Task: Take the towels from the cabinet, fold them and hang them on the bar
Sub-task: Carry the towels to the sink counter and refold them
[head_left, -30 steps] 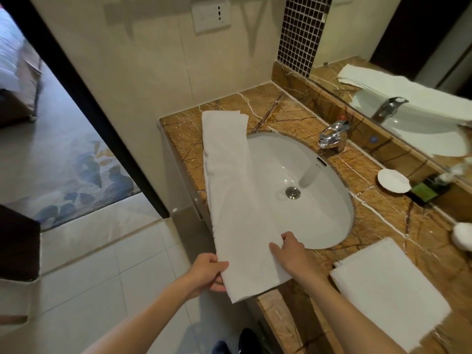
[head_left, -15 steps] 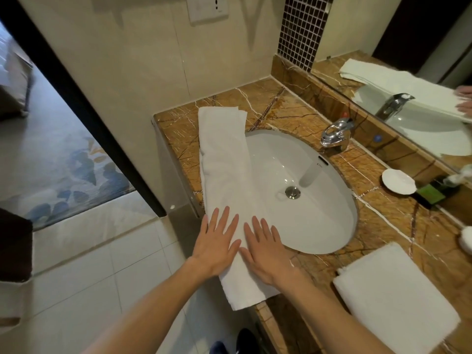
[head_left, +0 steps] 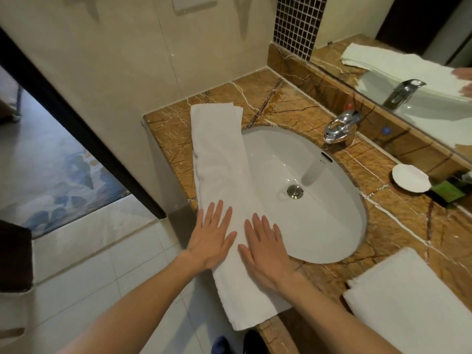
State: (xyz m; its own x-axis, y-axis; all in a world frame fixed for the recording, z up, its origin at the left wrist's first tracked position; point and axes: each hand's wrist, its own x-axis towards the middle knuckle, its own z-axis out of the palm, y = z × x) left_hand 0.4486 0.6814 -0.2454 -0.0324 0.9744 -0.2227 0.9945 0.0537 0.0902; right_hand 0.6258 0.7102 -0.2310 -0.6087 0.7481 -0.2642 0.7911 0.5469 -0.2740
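long white towel [head_left: 219, 159], folded narrow, lying flat across counter edge

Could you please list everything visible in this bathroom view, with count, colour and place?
long folded white towel: 1, white, counter's left, overhanging the front edge
square folded white towel: 1, white, counter's right
oval white basin: 1, white, set in the brown marble counter
chrome tap: 1, silver, behind basin
small white dish: 1, white, by the mirror
left hand: flat on long towel
right hand: flat on long towel

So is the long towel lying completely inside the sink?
No, the long towel lies along the counter, overlapping only the sink rim's left edge.
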